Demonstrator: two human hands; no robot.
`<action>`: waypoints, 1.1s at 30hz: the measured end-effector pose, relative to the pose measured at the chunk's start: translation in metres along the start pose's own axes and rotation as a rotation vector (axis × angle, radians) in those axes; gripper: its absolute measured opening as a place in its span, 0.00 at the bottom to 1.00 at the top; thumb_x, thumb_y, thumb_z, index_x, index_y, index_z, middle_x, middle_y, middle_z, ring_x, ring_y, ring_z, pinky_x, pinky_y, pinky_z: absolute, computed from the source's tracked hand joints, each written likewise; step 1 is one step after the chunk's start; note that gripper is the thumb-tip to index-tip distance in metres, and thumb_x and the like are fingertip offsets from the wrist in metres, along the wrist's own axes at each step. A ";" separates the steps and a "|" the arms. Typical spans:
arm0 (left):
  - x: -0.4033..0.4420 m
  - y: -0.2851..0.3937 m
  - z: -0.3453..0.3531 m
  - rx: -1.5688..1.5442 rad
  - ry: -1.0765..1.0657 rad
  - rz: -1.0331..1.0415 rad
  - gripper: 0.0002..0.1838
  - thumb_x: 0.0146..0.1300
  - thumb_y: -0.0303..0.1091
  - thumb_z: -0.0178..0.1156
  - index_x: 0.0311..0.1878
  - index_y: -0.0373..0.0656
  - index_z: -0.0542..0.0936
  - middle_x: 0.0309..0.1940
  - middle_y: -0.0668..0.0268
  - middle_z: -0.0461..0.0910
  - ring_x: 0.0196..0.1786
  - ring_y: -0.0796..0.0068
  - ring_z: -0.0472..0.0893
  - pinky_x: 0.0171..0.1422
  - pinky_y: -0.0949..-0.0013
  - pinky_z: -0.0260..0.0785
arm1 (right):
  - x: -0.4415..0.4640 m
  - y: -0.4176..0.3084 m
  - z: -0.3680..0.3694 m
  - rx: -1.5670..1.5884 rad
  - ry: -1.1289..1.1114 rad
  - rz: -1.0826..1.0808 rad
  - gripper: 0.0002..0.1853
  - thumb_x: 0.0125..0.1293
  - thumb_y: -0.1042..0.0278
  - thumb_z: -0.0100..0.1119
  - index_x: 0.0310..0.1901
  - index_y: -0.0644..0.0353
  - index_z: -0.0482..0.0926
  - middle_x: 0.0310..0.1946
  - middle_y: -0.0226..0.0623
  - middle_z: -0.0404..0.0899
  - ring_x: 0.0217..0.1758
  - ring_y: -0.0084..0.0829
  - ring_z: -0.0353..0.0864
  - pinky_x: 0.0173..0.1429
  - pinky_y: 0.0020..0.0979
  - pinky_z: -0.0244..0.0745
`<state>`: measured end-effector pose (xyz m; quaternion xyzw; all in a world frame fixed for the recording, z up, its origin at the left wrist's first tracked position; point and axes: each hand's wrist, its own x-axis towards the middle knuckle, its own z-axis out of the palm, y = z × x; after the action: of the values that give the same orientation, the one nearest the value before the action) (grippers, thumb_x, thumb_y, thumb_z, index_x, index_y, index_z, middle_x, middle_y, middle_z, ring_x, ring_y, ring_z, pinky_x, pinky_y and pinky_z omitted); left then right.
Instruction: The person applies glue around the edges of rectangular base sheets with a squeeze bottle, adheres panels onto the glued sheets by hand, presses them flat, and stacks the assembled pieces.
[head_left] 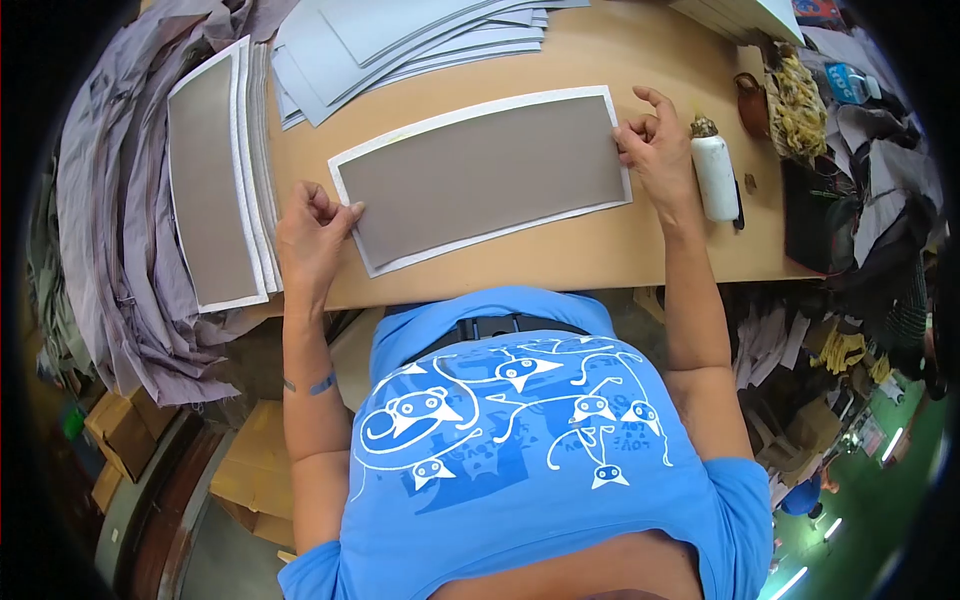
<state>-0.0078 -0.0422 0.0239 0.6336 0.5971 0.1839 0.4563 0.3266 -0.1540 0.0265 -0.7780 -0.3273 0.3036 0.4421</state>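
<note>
A grey-brown panel with a white border (485,178) lies at a slight tilt on the tan table (480,276). My left hand (315,235) pinches its left edge between thumb and fingers. At the right edge, my right hand (655,150) grips the panel near the upper corner, thumb and a finger together, another finger raised. Just right of that hand is a white bottle (713,178) with a crusted brown top, and a dark pen-like item (739,205) lies beside it.
Similar bordered panels (215,190) are stacked at the left, next to heaped mauve fabric (125,230). Light grey sheets (400,40) lie at the back. A box of yellowish scraps (797,105), a blue-labelled bottle (848,84) and dark cloth are on the right. Cardboard boxes (255,465) sit below left.
</note>
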 end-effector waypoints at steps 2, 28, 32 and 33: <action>-0.001 0.001 0.000 -0.004 -0.006 0.008 0.17 0.52 0.23 0.66 0.29 0.41 0.62 0.19 0.66 0.73 0.25 0.84 0.72 0.31 0.77 0.68 | 0.002 0.005 0.001 -0.049 0.010 -0.026 0.26 0.53 0.78 0.59 0.56 0.66 0.67 0.22 0.30 0.76 0.26 0.17 0.74 0.31 0.21 0.72; 0.003 -0.004 -0.002 0.079 0.027 0.033 0.18 0.47 0.26 0.69 0.27 0.40 0.65 0.18 0.65 0.72 0.22 0.80 0.71 0.28 0.74 0.67 | 0.003 0.013 0.011 -0.353 0.110 -0.156 0.26 0.53 0.74 0.58 0.56 0.63 0.69 0.24 0.36 0.77 0.28 0.33 0.78 0.39 0.32 0.72; 0.001 -0.002 0.000 0.060 0.040 0.039 0.18 0.47 0.26 0.68 0.27 0.40 0.65 0.17 0.66 0.71 0.22 0.79 0.71 0.28 0.73 0.67 | 0.002 0.010 0.011 -0.334 0.103 -0.125 0.26 0.53 0.73 0.60 0.56 0.63 0.69 0.23 0.34 0.77 0.27 0.29 0.77 0.38 0.30 0.72; 0.001 -0.001 0.000 0.053 0.042 0.044 0.17 0.47 0.26 0.68 0.27 0.40 0.65 0.17 0.66 0.71 0.22 0.79 0.70 0.28 0.73 0.67 | 0.002 0.010 0.011 -0.330 0.096 -0.109 0.26 0.53 0.74 0.61 0.56 0.63 0.69 0.23 0.34 0.77 0.27 0.28 0.77 0.38 0.29 0.72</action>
<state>-0.0084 -0.0411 0.0225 0.6545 0.5970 0.1913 0.4226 0.3220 -0.1509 0.0126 -0.8347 -0.3930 0.1838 0.3393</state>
